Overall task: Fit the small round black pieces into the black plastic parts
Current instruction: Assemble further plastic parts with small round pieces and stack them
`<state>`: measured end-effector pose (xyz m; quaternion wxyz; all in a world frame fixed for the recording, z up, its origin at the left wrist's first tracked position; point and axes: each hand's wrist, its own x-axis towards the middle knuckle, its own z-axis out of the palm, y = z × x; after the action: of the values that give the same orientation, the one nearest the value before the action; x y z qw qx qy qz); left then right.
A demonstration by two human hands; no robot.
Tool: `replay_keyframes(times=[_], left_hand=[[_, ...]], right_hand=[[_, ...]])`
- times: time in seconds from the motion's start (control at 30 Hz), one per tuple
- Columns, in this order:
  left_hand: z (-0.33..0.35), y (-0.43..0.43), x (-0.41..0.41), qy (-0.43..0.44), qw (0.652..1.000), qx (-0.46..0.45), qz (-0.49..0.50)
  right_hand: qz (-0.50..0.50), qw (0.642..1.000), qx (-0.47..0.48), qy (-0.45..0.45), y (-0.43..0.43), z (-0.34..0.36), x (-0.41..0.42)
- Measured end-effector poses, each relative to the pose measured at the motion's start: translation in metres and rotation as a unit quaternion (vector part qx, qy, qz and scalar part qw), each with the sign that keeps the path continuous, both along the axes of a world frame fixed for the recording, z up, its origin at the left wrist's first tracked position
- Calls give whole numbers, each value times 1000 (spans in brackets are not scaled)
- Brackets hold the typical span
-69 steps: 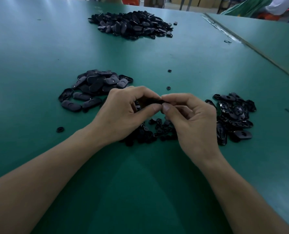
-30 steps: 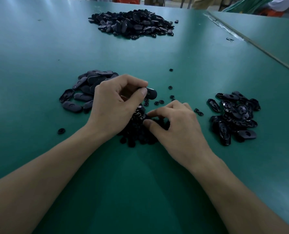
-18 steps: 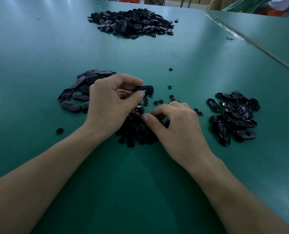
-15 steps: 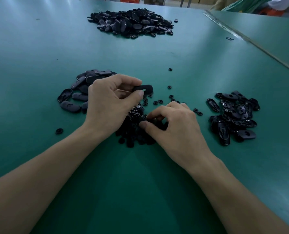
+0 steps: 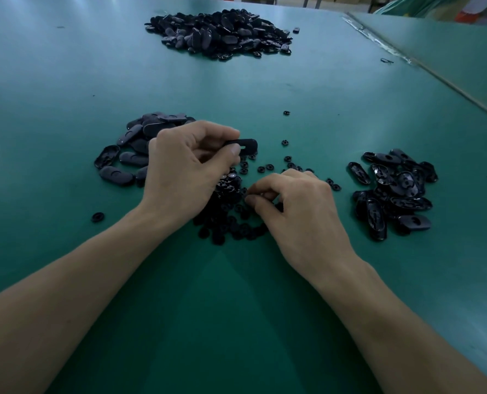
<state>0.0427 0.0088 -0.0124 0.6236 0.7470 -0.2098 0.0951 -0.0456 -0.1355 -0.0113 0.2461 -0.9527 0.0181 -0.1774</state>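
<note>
My left hand [image 5: 188,172] pinches one oblong black plastic part [image 5: 243,145] between thumb and fingers, held level just above the table. Under and in front of both hands lies a heap of small round black pieces [image 5: 228,220]. My right hand [image 5: 296,206] rests on that heap, thumb and forefinger pinched together at its top; whether a piece sits between them is hidden. A pile of oblong parts [image 5: 134,149] lies left of my left hand. Another pile of shiny oblong parts [image 5: 393,191] lies to the right.
A large heap of black parts [image 5: 219,32] sits far back on the green table [image 5: 66,81]. Loose round pieces [image 5: 285,142] are scattered beyond my hands, one [image 5: 98,216] at the left. A seam [image 5: 435,78] runs to a second table at the right.
Two seconds ago both hands were pressed together on one part. Since then they have separated: the left keeps an oblong part raised, the right has dropped onto the round pieces and shifted slightly left.
</note>
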Motion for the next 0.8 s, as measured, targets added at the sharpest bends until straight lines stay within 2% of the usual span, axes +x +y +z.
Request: replay_keyframes(times=[0.33, 0.6, 0.8], left_hand=[[-1, 1, 1, -3, 1000, 1, -7], [-1, 0, 1, -6, 1000, -3, -12], [-1, 1, 1, -13, 1000, 7, -14]], right_hand=[[-22, 999, 24, 10, -2, 1, -1], [-45, 997, 35, -46, 0, 2, 1], [-27, 993, 89, -79, 2, 3, -1]])
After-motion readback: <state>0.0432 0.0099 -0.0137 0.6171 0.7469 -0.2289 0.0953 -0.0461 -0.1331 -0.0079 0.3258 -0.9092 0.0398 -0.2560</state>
